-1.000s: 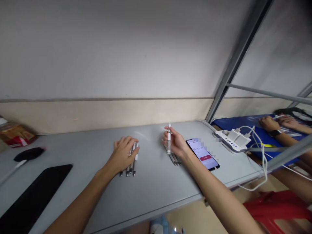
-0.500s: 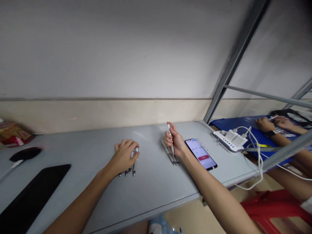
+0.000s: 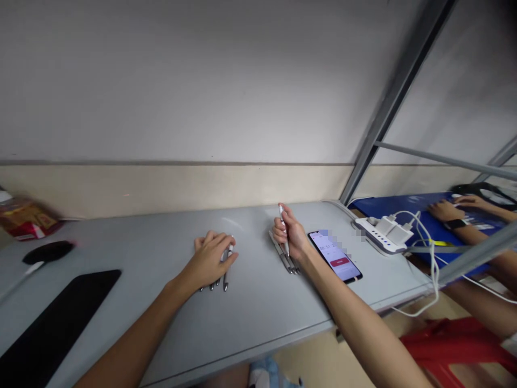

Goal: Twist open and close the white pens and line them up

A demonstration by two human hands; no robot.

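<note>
My right hand (image 3: pixel 290 233) is closed in a fist around a white and silver pen (image 3: pixel 285 237), held upright with the thumb on its top end. Beside and partly behind this hand, several grey pens (image 3: pixel 281 252) lie side by side on the desk. My left hand (image 3: pixel 210 256) rests low over another group of pens (image 3: pixel 212 286), whose silver tips stick out toward me. Between its thumb and curled forefinger is the rightmost pen (image 3: pixel 226 281) of that group. The other fingers cover most of the remaining pens.
A phone with a lit timer (image 3: pixel 336 256) lies right of my right hand. Beyond it sit a power strip (image 3: pixel 382 235) and white cables. At left are a dark slab (image 3: pixel 64 323), a black oval object (image 3: pixel 48 251) and a red package (image 3: pixel 30 218). Another person's hands (image 3: pixel 444 210) work at right.
The view has shifted slightly, so things appear a little further right. My left thumb has moved across the rightmost pen. The right hand keeps its grip on the upright pen.
</note>
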